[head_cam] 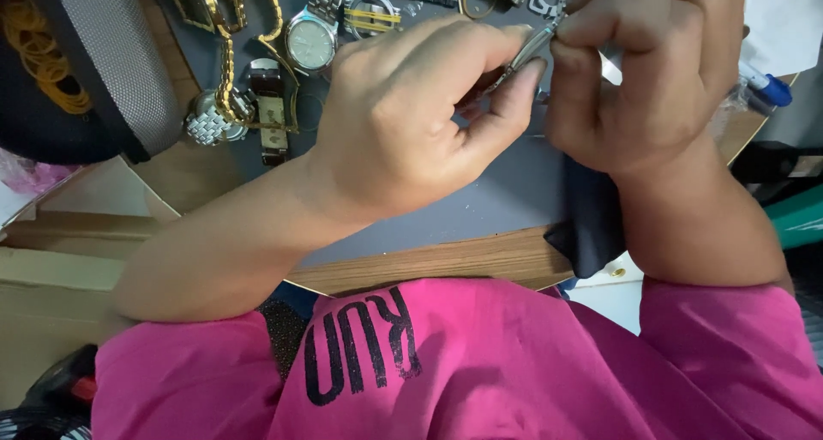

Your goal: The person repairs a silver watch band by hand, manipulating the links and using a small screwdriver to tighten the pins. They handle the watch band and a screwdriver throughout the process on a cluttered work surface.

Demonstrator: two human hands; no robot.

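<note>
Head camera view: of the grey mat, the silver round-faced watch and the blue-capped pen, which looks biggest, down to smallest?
1. Grey mat, largest by far, though the hands hide part of it.
2. Silver round-faced watch.
3. Blue-capped pen, only its end shows, so its rank against the watch is unsure.

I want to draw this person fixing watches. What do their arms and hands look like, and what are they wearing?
Both arms are bare from the elbows down. The left hand and right hand wear no gloves, and no rings or wristwatch show. Short bright pink sleeves cover the upper arms, part of a pink T-shirt with big black letters printed on the chest. The fingernails look short and plain.
</note>
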